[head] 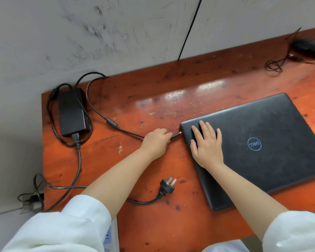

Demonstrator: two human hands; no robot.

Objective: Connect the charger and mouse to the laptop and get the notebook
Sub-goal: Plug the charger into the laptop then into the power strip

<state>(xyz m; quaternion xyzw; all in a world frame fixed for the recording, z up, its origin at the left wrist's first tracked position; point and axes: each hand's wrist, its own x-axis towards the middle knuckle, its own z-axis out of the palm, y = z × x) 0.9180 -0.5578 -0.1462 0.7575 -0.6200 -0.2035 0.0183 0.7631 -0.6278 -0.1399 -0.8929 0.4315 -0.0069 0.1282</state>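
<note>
A closed black laptop [262,148] lies on the orange wooden table [153,106]. My right hand [206,144] rests flat on its lid near the left edge, fingers spread. My left hand [155,140] pinches the charger's barrel plug [176,135], whose tip touches the laptop's left side near the far corner. The cable runs back to the black charger brick [71,113] at the table's far left. The charger's wall plug [167,185] lies loose on the table near me. A black mouse [307,48] with its coiled cord sits at the far right. No notebook is in view.
A grey scuffed wall runs behind the table. The table's left edge is just beyond the charger brick, where cables [35,195] hang down to the floor. A thin black cable [189,30] runs down the wall.
</note>
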